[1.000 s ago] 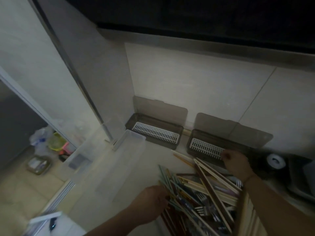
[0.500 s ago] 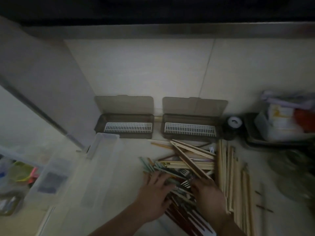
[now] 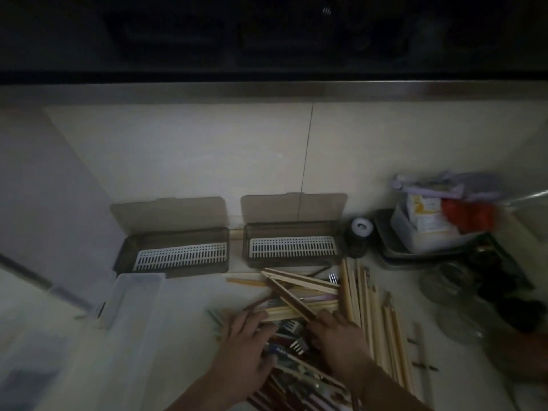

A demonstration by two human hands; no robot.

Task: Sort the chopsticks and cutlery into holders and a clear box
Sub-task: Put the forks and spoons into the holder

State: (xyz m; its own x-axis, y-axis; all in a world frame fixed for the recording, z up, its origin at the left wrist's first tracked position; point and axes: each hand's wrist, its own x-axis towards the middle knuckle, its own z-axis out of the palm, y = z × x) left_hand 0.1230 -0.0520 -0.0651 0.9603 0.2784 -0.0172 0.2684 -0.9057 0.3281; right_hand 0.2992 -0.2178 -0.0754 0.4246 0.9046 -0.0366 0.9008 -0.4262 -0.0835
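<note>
- Change: a second ago the right hand (image 3: 338, 336) reached back at the right holder (image 3: 292, 244); now it lies on the pile of chopsticks and cutlery (image 3: 299, 310) beside the left hand (image 3: 246, 336), which stayed there
- Fingers: both hands flat, fingers loosely spread over the pile; no pinch can be made out
- Meaning: sorting likely just beginning; right holder and left holder (image 3: 175, 250), lids open, hold nothing visible
- Surface: pale counter (image 3: 178, 327); clear box (image 3: 130, 295) left of the pile
- Room: dim; tiled wall (image 3: 207, 155) behind
</note>
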